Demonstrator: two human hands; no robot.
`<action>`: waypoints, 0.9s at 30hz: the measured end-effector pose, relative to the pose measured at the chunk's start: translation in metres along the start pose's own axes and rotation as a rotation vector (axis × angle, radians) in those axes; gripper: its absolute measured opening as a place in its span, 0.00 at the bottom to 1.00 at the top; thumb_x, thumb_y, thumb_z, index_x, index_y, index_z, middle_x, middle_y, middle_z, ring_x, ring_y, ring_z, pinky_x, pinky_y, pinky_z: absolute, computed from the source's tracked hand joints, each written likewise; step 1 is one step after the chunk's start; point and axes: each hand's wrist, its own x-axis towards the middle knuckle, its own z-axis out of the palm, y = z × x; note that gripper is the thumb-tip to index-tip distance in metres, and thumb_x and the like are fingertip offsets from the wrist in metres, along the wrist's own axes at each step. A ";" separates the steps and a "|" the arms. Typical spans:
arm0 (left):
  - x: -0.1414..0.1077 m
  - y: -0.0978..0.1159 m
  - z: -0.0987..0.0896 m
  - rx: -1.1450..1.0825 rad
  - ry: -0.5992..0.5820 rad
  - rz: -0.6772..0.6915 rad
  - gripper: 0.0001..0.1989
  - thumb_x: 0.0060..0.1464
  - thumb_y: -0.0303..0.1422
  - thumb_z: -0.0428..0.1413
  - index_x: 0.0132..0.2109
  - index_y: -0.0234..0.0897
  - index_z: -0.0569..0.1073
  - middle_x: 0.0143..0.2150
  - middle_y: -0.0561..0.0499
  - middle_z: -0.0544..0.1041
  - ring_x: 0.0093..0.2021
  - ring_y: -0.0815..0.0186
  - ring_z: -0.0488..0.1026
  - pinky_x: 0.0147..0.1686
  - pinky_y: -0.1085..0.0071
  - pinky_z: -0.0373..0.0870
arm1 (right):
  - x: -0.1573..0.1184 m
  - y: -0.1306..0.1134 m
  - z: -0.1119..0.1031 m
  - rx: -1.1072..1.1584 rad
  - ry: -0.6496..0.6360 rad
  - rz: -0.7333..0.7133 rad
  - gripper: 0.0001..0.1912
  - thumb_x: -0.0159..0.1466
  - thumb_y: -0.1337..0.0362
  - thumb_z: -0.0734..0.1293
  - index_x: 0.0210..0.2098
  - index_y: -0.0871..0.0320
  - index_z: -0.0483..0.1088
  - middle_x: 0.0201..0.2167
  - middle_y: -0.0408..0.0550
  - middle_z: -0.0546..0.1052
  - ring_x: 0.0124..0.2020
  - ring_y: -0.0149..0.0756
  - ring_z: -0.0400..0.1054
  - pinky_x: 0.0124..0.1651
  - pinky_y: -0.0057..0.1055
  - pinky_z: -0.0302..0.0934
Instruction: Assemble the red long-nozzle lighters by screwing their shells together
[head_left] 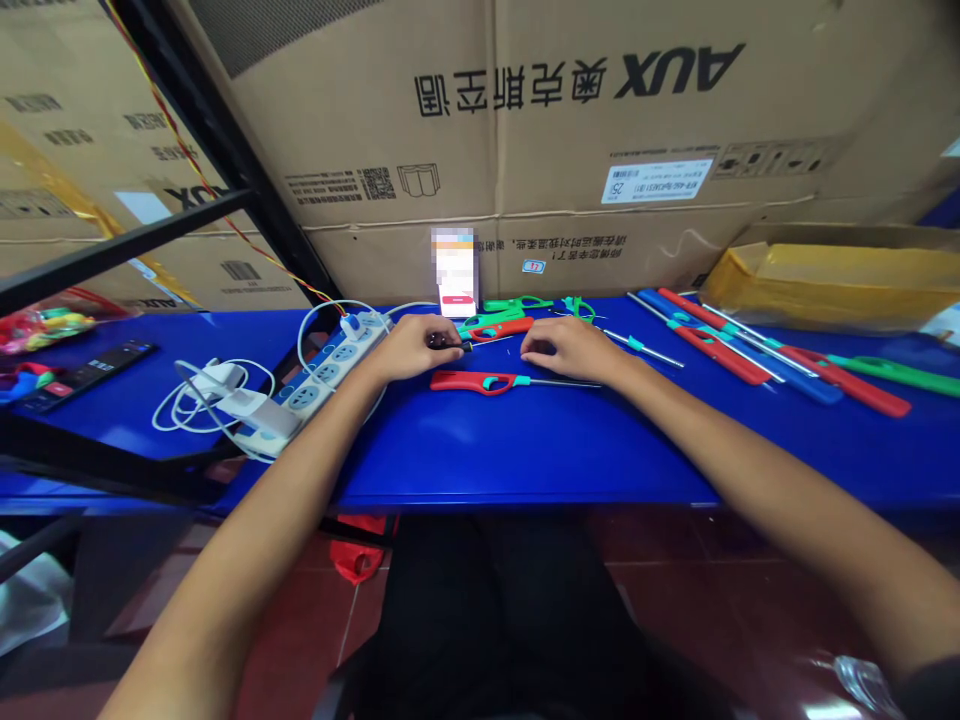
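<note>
My left hand (421, 346) is closed in a pinch on a small dark piece (466, 346) with a thin metal wire pointing right; the piece's kind is unclear. My right hand (576, 348) rests at the table with curled fingers, and what they hold, if anything, is hidden. In front of both hands lies a red long-necked lighter (474, 382), its metal tube toward the right. Behind and between them sits another red lighter handle (508, 328) with a turquoise trigger. Green lighter parts (517, 303) lie farther back. Beside my right hand is a metal tube (660, 353) with a turquoise piece.
A lit phone (455, 275) leans on a large cardboard box (547, 140). At left, a power strip (341, 358) carries chargers (255, 408) and cables beside a black shelf frame (225, 205). Several red, blue and green lighters (862, 385) lie right, before an open carton (817, 280).
</note>
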 end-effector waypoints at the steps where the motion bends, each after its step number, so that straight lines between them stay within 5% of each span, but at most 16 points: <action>1: 0.000 -0.001 -0.001 0.001 -0.001 -0.001 0.12 0.60 0.42 0.65 0.41 0.38 0.85 0.38 0.47 0.85 0.36 0.62 0.77 0.38 0.65 0.69 | 0.000 -0.001 0.000 -0.010 0.000 0.009 0.08 0.73 0.62 0.70 0.44 0.52 0.84 0.45 0.51 0.86 0.46 0.46 0.78 0.51 0.44 0.68; 8: -0.003 -0.004 -0.006 -0.056 -0.131 0.003 0.11 0.60 0.40 0.66 0.43 0.38 0.86 0.36 0.49 0.86 0.34 0.64 0.79 0.36 0.68 0.71 | 0.000 0.003 -0.002 -0.051 -0.008 0.070 0.10 0.73 0.61 0.70 0.45 0.54 0.85 0.45 0.53 0.86 0.46 0.47 0.78 0.50 0.45 0.69; 27: -0.001 -0.003 -0.005 -0.057 -0.042 0.028 0.11 0.59 0.42 0.67 0.40 0.39 0.86 0.36 0.49 0.86 0.32 0.65 0.76 0.37 0.68 0.71 | 0.000 0.001 -0.001 0.022 0.015 0.092 0.12 0.73 0.58 0.71 0.49 0.53 0.87 0.46 0.53 0.88 0.45 0.48 0.80 0.51 0.46 0.71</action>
